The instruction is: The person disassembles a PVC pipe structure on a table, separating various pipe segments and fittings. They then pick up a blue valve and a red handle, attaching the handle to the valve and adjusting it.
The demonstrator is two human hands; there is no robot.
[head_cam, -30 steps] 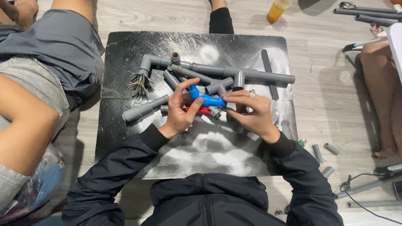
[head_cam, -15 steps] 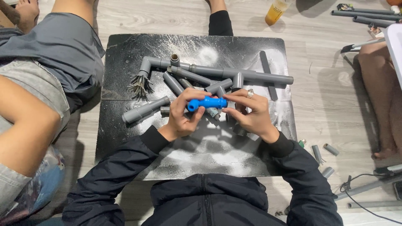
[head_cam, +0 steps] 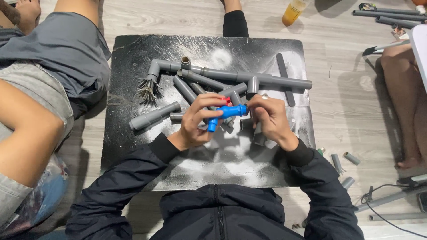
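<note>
A small blue valve (head_cam: 227, 114) with a red handle (head_cam: 226, 100) is held between both hands above a black board (head_cam: 133, 49). My left hand (head_cam: 198, 122) grips its lower left end and the red handle side. My right hand (head_cam: 269, 119) pinches its right end. Beneath and beyond the hands lies an assembly of grey plastic pipes (head_cam: 249, 78) with elbows and tees, plus loose grey pipe pieces (head_cam: 153, 115). A frayed brush-like bundle (head_cam: 147, 89) sticks out of one elbow at the left.
White dust covers the board. A person in grey clothes (head_cam: 53, 66) sits close on the left, another person's leg (head_cam: 402, 89) on the right. An orange bottle (head_cam: 293, 12) stands at the back. Short pipe offcuts (head_cam: 344, 160) and long pipes (head_cam: 387, 13) lie on the wooden floor.
The blue valve has been turned in my hands, from lying level to tilting down to the left, with the red handle now on top. Both hands stayed above the board's middle.
</note>
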